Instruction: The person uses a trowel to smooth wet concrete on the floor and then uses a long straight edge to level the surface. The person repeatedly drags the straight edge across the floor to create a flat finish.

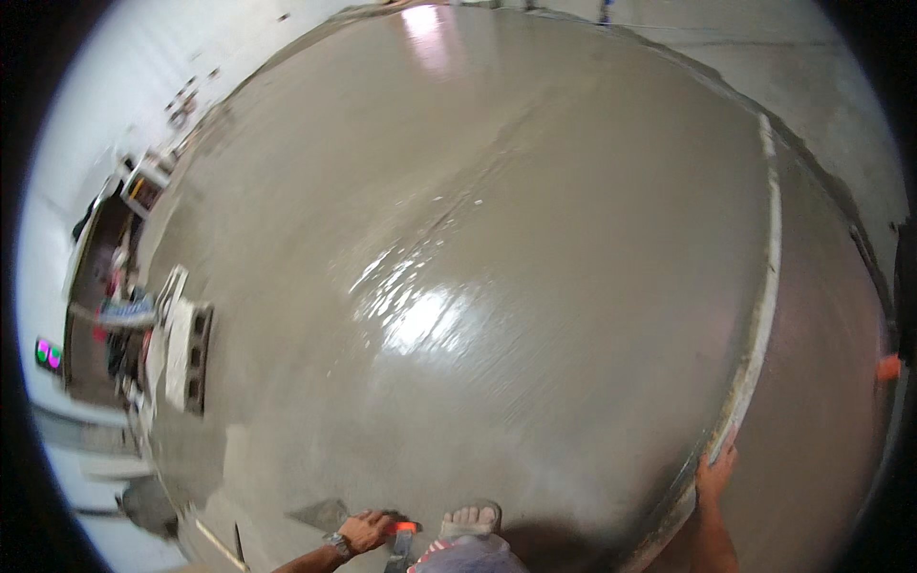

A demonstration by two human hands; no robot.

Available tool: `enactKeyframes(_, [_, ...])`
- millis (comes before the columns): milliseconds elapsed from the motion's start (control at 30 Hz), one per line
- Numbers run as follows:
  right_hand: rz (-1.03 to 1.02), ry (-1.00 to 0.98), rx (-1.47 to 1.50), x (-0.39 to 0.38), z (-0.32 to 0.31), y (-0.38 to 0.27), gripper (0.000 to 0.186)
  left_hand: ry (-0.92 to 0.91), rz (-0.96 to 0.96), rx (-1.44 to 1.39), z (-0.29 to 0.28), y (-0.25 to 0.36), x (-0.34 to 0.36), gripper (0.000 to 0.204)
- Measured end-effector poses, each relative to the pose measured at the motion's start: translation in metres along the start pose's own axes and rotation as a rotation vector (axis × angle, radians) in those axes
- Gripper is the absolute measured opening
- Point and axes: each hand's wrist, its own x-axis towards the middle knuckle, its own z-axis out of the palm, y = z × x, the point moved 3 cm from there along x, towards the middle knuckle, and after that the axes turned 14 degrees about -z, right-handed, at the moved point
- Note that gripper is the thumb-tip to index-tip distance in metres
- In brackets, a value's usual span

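Gripping a flat, pointed trowel in the left hand, near a sandalled foot. Holding the near part of a long, narrow, pale bar with the right hand — lying along smooth, glossy concrete. Spreading broadly between bar and hollow block at left; narrowing toward the rough edge at right.

Wet grey floor, trowel, long bar
Near, the left hand holds the trowel, its handle seemingly orange-tipped; the right hand grips the bar, running far at right.
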Motion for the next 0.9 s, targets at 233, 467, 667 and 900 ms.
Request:
enactKeyframes(233, [0.347,0.061,0.159,-0.092,-0.020,-0.063,0.094,-0.114,-0.243,0.096,-0.032,-0.115,0.060,0.049])
enactKeyframes(467, [0.318,0.161,0.072,-0.197,0.010,-0.045,0.093,-0.124,0.207,0.120,-0.157,-0.038,0.201,0.051])
enactKeyframes(667, [0.313,0.202,0.038,-0.215,0.033,-0.056,0.089,0.371,0.727,-0.204,-0.266,0.187,0.265,0.035])
enactKeyframes(900, [0.450,0.066,0.038,-0.224,0.022,-0.071,0.099,0.299,1.132,-0.077,-0.259,0.428,0.219,0.045])
